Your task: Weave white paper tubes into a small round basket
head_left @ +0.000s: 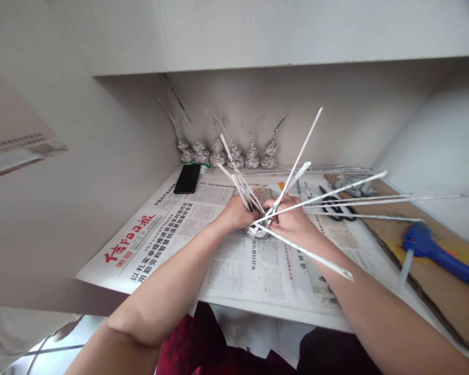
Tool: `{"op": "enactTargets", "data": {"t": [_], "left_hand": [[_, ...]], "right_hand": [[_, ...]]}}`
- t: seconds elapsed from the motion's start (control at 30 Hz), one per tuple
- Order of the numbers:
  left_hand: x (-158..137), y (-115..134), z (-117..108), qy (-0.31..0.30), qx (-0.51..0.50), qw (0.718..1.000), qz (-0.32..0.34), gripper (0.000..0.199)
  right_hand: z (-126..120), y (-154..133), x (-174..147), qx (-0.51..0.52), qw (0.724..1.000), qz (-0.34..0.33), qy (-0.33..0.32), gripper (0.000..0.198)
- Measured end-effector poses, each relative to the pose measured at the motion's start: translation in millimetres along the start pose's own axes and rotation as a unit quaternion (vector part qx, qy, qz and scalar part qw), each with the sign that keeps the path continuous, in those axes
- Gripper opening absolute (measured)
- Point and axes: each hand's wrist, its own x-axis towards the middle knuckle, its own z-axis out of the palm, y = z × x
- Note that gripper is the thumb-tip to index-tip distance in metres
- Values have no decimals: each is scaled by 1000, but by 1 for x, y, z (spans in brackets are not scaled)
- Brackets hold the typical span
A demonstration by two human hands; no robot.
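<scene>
Between my two hands sits a small woven paper piece [257,230], low over the newspaper, with several rolled paper sticks [328,195] fanning out of it to the left, back and right. My left hand [239,212] is closed on its left side, fingers curled around the woven part and the stick bases. On the other side my right hand [291,216] is closed too, its fingers pinching at the weave where the sticks come out. The fingertips of both hands are partly hidden by the sticks.
Several gourd-shaped woven paper pieces [252,156] stand along the back wall. A black phone [187,178] lies on the newspaper [160,250]. To the right are black scissors [332,205] and a blue glue gun [440,250] on cardboard [418,284]. A white panel [281,36] overhangs the table.
</scene>
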Motion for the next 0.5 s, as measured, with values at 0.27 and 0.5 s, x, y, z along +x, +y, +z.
{"op": "enactTargets", "data": {"t": [0.27,0.5], "left_hand": [[0,1,1,6,12,1000,-6,11],[-1,7,-3,-21,-6,1000,-15,12]], "right_hand": [[4,-1,-1,43,998,-22,35,16],[-4,-8,-3,107,992,3,59,18]]}}
